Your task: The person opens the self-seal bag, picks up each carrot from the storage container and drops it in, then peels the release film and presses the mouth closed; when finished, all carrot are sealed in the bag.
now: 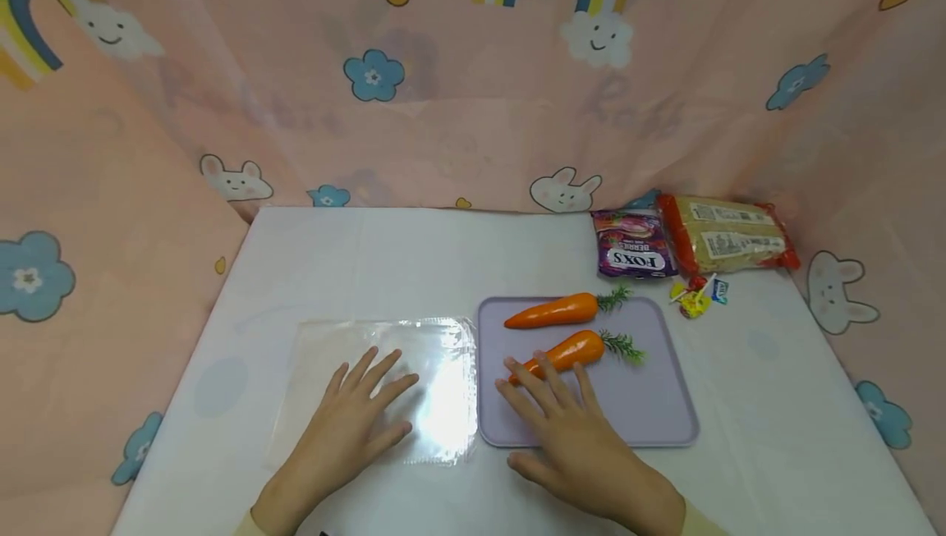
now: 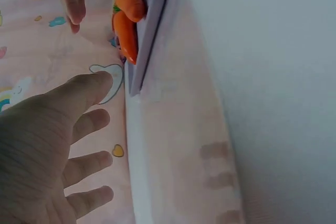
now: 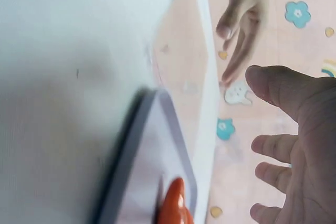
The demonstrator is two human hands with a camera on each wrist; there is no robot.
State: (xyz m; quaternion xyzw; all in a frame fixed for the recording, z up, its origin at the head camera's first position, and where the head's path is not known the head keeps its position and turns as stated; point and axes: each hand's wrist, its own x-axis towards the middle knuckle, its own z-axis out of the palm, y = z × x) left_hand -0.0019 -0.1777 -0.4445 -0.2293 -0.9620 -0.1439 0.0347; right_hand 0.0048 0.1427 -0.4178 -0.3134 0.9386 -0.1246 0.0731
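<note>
A clear plastic bag [image 1: 443, 388] lies flat on the white table, left of a purple tray [image 1: 628, 421]. My left hand [image 1: 355, 421] hovers over the bag with its fingers spread; the left wrist view shows a gap beneath it. Two orange carrots with green tops lie on the tray: the far carrot [image 1: 554, 311] and the near carrot [image 1: 580, 347]. Above the tray's near left part is my right hand [image 1: 569, 446], fingers spread and holding nothing. Its fingertips cover part of the near carrot in the head view, while the right wrist view shows them apart from it.
At the table's back right lie a purple Fox's candy bag [image 1: 631, 245] and a red-and-yellow package [image 1: 732, 236]. Several small wrapped sweets [image 1: 695, 298] sit in front of them. A pink patterned cloth [image 1: 443, 134] hangs behind the table and along its sides.
</note>
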